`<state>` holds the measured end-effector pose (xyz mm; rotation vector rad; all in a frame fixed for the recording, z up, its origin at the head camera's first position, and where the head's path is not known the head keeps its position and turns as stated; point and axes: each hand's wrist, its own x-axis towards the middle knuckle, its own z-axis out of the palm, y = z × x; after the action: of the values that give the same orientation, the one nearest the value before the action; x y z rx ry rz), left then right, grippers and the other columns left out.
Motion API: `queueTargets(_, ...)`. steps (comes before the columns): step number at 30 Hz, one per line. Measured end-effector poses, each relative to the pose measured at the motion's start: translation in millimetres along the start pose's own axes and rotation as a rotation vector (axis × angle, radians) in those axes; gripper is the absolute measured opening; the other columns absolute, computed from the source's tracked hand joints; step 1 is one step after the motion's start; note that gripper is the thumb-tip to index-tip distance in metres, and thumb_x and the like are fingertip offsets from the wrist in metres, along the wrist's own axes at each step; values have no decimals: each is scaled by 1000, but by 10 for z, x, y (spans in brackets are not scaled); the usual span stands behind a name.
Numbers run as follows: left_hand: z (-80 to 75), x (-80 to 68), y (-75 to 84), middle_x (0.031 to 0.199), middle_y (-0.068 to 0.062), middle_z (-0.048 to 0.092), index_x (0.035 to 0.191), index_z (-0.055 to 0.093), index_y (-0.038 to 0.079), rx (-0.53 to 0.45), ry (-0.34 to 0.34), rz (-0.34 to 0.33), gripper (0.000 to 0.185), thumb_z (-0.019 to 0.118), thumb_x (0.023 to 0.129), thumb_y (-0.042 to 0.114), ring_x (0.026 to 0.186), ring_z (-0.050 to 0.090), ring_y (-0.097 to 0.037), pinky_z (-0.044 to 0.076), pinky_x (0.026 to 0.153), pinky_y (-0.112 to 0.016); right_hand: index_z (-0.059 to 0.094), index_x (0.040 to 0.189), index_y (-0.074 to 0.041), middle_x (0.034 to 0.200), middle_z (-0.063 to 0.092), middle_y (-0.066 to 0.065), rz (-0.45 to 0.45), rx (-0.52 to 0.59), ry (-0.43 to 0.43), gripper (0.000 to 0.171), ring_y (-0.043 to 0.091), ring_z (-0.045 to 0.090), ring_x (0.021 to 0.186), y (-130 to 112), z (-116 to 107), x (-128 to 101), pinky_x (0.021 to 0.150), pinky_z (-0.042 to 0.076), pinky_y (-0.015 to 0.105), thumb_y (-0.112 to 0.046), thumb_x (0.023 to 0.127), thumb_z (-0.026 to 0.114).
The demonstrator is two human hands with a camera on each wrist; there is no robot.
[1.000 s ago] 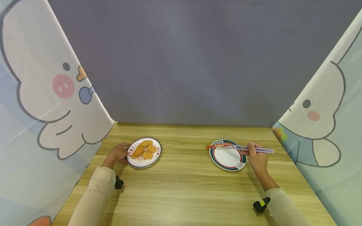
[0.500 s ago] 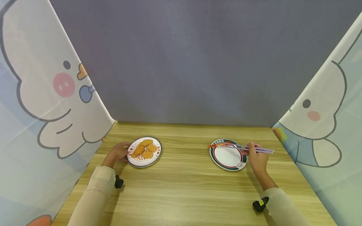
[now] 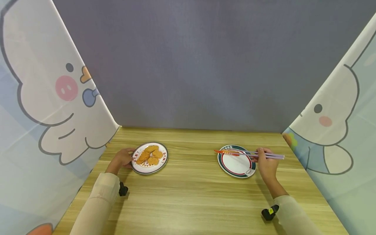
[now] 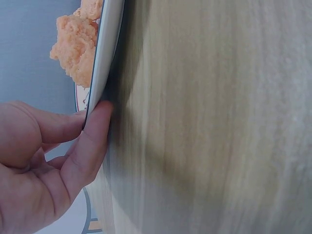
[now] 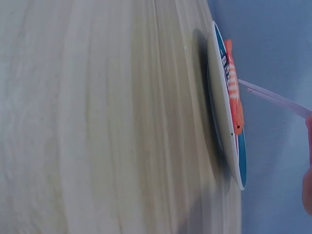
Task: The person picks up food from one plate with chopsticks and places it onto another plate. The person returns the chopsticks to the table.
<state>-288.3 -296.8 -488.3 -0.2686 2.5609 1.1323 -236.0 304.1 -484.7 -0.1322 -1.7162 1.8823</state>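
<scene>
In the head view, my left hand (image 3: 122, 159) is at the left edge of a white plate (image 3: 158, 168) bearing several pieces of fried chicken (image 3: 143, 156). The left wrist view shows thumb and fingers pinching that plate's rim (image 4: 103, 63). At the right, my right hand (image 3: 268, 164) grips a pair of light purple chopsticks (image 3: 273, 156). Their tips reach over a green-rimmed plate (image 3: 236, 165) to a red-orange shrimp (image 3: 228, 152). The shrimp lies along the far rim, one end sticking out past it to the left. In the right wrist view, the chopsticks (image 5: 275, 97) overlap the plate beside the shrimp (image 5: 233, 87).
Both plates are on a wood-grain table (image 3: 188, 189), with a wide stretch of tabletop between them. A grey panel (image 3: 199, 65) stands behind the table. Cartoon-printed sheets (image 3: 44, 98) flank it left and right. Black wrist cameras (image 3: 122, 189) are on both sleeves.
The shrimp shifted slightly right, then back left, and has turned a little on the green-rimmed plate. The chopstick tips moved slightly with it. My left hand and its plate stay nearly still.
</scene>
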Motion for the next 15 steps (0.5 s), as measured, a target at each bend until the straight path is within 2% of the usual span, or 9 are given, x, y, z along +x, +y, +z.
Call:
queueTargets(2, -1, -1, 2, 134, -36, 46, 155, 35, -3, -3, -1, -3, 63, 51, 95, -6, 70, 65, -16, 65, 65, -34, 70, 83, -8, 67, 70, 0, -2, 19, -2, 21, 14, 70, 51, -1, 22, -3, 43, 57, 26, -6, 101, 58)
queueTargets(5, -1, 4, -5, 134, -36, 46, 155, 35, -3, -10, -4, -8, 62, 51, 95, -6, 71, 65, -16, 65, 65, -34, 68, 88, 5, 68, 70, 1, -16, 54, -7, 19, 15, 69, 49, -4, 64, -1, 42, 56, 27, -5, 101, 58)
queueTargets(9, -3, 14, -13, 133, -36, 46, 155, 35, -3, -9, -5, -8, 61, 51, 95, -6, 71, 65, -16, 65, 64, -34, 66, 90, 10, 70, 71, 4, -30, 70, -18, 20, 14, 69, 49, -42, 151, -9, 41, 56, 27, -5, 101, 58)
queueTargets(11, -3, 18, -13, 133, -36, 46, 154, 36, -3, -4, -5, -7, 61, 51, 95, -5, 71, 65, -16, 65, 64, -34, 67, 88, 6, 71, 70, 4, -35, 78, -27, 20, 13, 69, 50, -63, 200, -21, 41, 56, 29, -6, 101, 58)
queueTargets(15, 1, 24, -12, 134, -35, 47, 154, 36, -3, -2, -4, -11, 62, 52, 95, -5, 71, 65, -16, 65, 65, -33, 64, 92, 11, 72, 70, 0, -37, 76, -54, 22, 14, 70, 50, -81, 286, -43, 42, 56, 28, -7, 101, 58)
